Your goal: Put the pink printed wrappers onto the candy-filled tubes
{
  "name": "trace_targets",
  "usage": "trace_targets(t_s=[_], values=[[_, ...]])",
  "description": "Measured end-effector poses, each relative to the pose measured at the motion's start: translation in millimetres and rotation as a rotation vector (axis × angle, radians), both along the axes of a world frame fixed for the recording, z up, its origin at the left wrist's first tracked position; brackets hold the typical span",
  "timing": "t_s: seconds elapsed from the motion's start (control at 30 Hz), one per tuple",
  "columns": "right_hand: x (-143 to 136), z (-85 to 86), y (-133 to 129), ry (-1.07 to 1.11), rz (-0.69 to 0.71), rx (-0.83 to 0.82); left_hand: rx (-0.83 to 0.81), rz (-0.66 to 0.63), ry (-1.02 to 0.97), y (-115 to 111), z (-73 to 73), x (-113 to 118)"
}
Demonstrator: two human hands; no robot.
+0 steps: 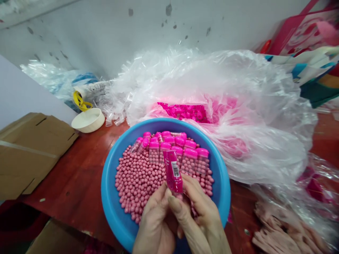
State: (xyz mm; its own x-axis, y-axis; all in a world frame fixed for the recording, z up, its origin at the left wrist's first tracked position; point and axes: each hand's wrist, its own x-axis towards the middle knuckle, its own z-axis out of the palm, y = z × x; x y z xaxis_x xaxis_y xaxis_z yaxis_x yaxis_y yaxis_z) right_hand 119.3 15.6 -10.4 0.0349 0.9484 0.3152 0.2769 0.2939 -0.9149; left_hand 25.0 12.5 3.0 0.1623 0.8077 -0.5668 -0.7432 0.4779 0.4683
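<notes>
- I hold 1 pink packet (pixel 174 174) over the blue basin (pixel 109 192), near its middle, with the barcode side turned up towards me.
- My right hand (pixel 202 217) is clamped on its lower end: the index finger lies along the right edge, the thumb across the bottom.
- My left hand (pixel 156 220) meets it at the lower left corner, thumb and finger together there; both hands touch it, so neither is nearer.
- Its long axis runs away from my fingers, towards the far rim, the top leaning a little to the left; that upper end is free.
- What sits under the bottom end I cannot tell, since my thumbs cover it.
- Just beyond and to the right, clear containers with pink caps (pixel 190 153) rest on the pink beads (pixel 137 180).
- Behind the basin, on the red bench (pixel 79 162), a plastic bag (pixel 259 91) shows small pink pieces (pixel 185 112) through its opening; a white dish (pixel 88 121) stands to the left.
</notes>
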Motion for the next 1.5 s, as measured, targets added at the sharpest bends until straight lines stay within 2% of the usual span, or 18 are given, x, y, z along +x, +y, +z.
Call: trace_targets(t_s=[0.13,0.2,0.4,0.53,0.67,0.8,0.93,1.1,1.2,1.3,1.4,1.5], values=[[8.7,-2.5,-2.0,-0.126,0.027,0.116,-0.087,-0.031,-0.14,1.7,4.0,-6.0],[13.7,-3.1,-3.1,-0.127,0.022,0.135,-0.091,-0.052,-0.133,1.1,4.2,-4.5],[15.8,-6.3,-4.1,-0.228,-0.05,0.232,-0.037,0.246,0.214,-7.6,-2.3,6.5],[14.6,-10.4,-3.3,-0.286,-0.112,0.367,-0.001,0.261,0.345,-15.1,-5.0,9.4],[18.3,-15.3,-2.6,-0.417,-0.011,0.502,-0.037,0.224,0.351,-18.9,-4.1,12.8],[16.5,-19.7,-8.2,-0.497,-0.052,0.498,-0.064,0.212,0.309,-14.8,-0.5,12.5],[9.7,-21.4,-15.5,-0.455,-0.14,0.413,-0.059,0.256,0.26,-9.7,3.4,10.8],[8.3,-19.4,-16.2,-0.512,-0.097,0.4,-0.031,0.333,0.325,-13.5,-1.5,9.4],[9.3,-16.4,-13.9,-0.438,-0.14,0.369,0.002,0.299,0.305,-18.3,-4.1,8.9],[16.7,-12.8,-10.8,-0.457,-0.09,0.4,0.098,0.181,0.271,-21.2,-2.2,10.1],[29.3,-9.3,-7.2,-0.559,0.002,0.442,0.148,0.103,0.302,-23.2,-1.3,10.6],[36.1,-8.3,-3.6,-0.706,0.018,0.536,0.104,0.094,0.462,-25.7,-6.3,7.2]])
